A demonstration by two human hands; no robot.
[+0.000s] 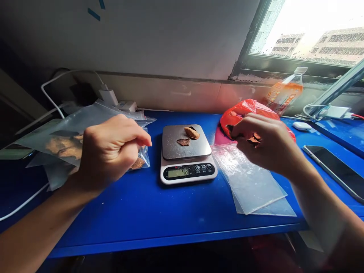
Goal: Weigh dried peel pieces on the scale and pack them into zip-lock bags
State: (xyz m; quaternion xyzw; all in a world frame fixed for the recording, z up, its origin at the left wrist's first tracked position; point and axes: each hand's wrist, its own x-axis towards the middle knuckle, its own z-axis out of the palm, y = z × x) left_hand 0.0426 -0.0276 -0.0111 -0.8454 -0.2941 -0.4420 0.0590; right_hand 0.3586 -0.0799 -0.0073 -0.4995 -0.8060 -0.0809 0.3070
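Observation:
A small digital kitchen scale (189, 176) stands on the blue table, its display showing about 4.2. On its metal plate lie several brown, bark-like dried pieces (192, 133). My left hand (113, 146) is held left of the scale in a loose fist, with nothing showing in it. Behind it are clear zip bags (82, 117) holding larger brown pieces (66, 146). My right hand (257, 142) is at the open red plastic bag (250, 106), which contains more brown pieces. Its fingers curl inward with dark fragments beside them; whatever they grip is hidden.
Flat clear plastic bags (256, 185) lie right of the scale. Further right are a phone (335, 167), a white earbud case (302, 126) and an orange-labelled bottle (287, 93) by the window. White chargers (109, 94) and cables run along the wall. The blue table (159, 220) ends in front.

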